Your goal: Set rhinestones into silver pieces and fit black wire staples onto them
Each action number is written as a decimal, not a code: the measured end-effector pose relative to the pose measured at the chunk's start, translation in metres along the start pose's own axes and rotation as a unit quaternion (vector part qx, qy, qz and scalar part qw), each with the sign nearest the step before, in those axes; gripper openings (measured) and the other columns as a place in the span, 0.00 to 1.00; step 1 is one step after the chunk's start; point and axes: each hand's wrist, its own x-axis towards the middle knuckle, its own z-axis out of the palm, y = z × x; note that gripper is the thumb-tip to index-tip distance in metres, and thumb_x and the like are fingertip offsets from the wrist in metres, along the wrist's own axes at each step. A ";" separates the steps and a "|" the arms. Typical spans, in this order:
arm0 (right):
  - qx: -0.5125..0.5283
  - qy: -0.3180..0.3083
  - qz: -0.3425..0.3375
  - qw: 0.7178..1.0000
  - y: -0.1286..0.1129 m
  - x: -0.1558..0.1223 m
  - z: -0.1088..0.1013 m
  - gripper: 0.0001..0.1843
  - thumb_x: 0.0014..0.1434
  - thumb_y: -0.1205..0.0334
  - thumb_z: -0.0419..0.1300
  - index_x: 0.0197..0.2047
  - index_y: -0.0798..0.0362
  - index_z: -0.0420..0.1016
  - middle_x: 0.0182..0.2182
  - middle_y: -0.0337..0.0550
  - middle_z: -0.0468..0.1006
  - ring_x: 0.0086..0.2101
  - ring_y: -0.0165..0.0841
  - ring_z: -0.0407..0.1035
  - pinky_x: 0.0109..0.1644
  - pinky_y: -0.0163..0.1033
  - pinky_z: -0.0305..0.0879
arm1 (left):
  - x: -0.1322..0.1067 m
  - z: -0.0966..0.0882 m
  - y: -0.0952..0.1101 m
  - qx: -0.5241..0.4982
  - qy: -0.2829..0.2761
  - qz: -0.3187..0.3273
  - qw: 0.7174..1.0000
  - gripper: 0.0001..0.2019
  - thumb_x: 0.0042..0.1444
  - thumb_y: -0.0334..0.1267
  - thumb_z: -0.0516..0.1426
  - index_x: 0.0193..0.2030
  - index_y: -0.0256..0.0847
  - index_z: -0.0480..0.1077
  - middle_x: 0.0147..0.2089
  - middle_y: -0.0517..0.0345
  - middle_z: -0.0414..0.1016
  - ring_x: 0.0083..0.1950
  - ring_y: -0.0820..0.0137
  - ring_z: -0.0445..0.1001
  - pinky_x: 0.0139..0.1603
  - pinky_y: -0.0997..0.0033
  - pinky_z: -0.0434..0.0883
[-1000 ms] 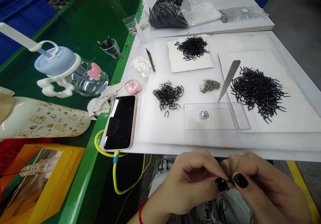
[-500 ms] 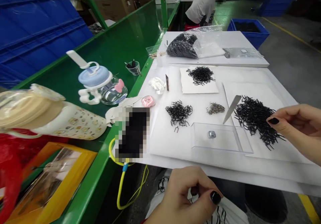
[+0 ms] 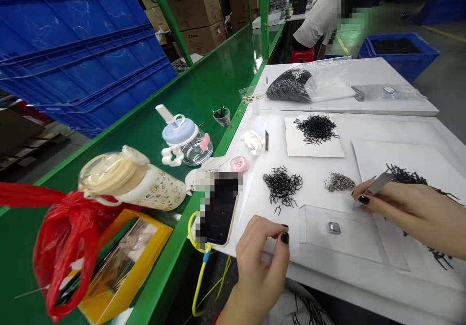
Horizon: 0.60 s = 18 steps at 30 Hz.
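Observation:
My right hand is closed around silver tapered tweezers, pointed end down, at the clear plastic tray. A small silvery block is in that tray. Beside the tweezers' tip is a heap of tiny metal pieces. My right hand partly covers a pile of black forked pieces. My left hand is at the table's front edge, thumb and forefinger pinched together; anything between them is too small to make out. Another pile of black forked pieces lies beyond it.
More black pieces lie on a white sheet behind. A phone with a yellow cable, a pink case, a tumbler and a blue-lidded bottle are on the left. A bag of black parts rests farther back; a person sits beyond.
My right hand has moved left from the black pile and taken hold of the tweezers, which were leaning by the tray. My left hand has risen to the table edge. The view has shifted left.

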 end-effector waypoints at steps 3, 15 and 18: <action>0.032 -0.013 0.009 0.999 -0.002 0.000 -0.001 0.25 0.69 0.44 0.45 0.45 0.48 0.78 0.42 0.46 0.83 0.41 0.44 0.78 0.43 0.48 0.75 | 0.000 0.009 -0.007 -0.001 0.006 0.011 1.000 0.10 0.61 0.25 0.54 0.46 0.40 0.69 0.39 0.55 0.70 0.42 0.68 0.69 0.42 0.68 0.68; 0.032 0.078 -0.070 0.994 -0.007 -0.002 0.008 0.17 0.69 0.57 0.47 0.41 0.48 0.78 0.37 0.42 0.84 0.38 0.39 0.81 0.35 0.38 0.80 | 0.032 0.032 0.011 0.033 -0.155 0.025 0.987 0.21 0.55 0.29 0.57 0.56 0.40 0.63 0.54 0.51 0.67 0.58 0.61 0.62 0.62 0.60 0.60; 0.013 0.105 -0.069 0.992 -0.005 -0.007 0.012 0.17 0.70 0.59 0.45 0.42 0.46 0.76 0.39 0.40 0.84 0.39 0.37 0.82 0.33 0.35 0.80 | 0.036 0.038 0.006 0.059 -0.157 0.045 0.985 0.12 0.61 0.36 0.58 0.51 0.41 0.66 0.50 0.52 0.69 0.56 0.60 0.62 0.61 0.61 0.60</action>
